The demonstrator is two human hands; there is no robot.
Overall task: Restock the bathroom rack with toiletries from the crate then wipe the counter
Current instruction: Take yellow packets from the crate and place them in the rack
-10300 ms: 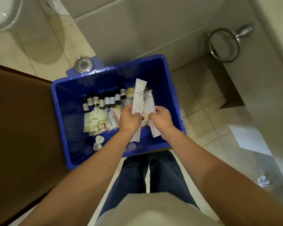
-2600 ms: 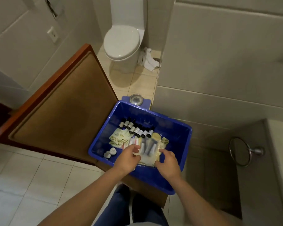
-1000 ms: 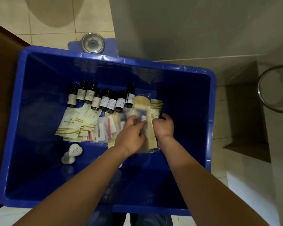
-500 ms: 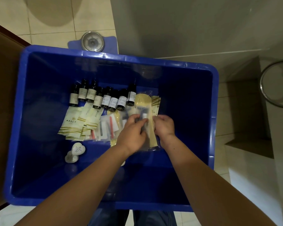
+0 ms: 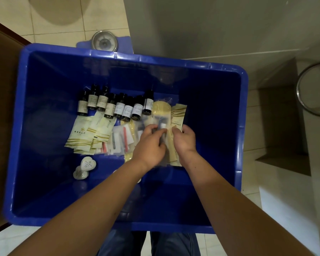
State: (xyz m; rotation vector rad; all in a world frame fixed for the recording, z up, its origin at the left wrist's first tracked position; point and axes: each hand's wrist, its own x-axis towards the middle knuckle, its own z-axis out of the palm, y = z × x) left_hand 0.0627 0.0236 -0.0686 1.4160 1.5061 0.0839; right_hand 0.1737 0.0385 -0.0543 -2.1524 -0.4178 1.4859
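Since half a second ago the hands have barely shifted: both stay low in the pile, and the left fingers have closed a little further over the packets.

The left hand [image 5: 150, 145] reaches into the blue crate [image 5: 244, 126], its fingers curled down onto a clear packet [image 5: 160, 120] with a dark and white item inside. Just to its right, the right hand [image 5: 185, 139] has its thumb and curled fingers pinching the near part of a striped sachet [image 5: 178, 115]. Both packets lie on the crate floor, right of centre, beside a yellow item in plastic [image 5: 162, 109].

A row of dark labelled bottles [image 5: 118, 108] lies along the far side of the pile. To the left are more cream sachets [image 5: 85, 133] and thin clear wrappers with red pieces [image 5: 120, 139]. Two heart-shaped soaps [image 5: 87, 164] sit apart, nearer and to the left.

A wooden surface [image 5: 0, 89] borders the crate on the left, and a metal ring [image 5: 312, 89] shows at the right edge.
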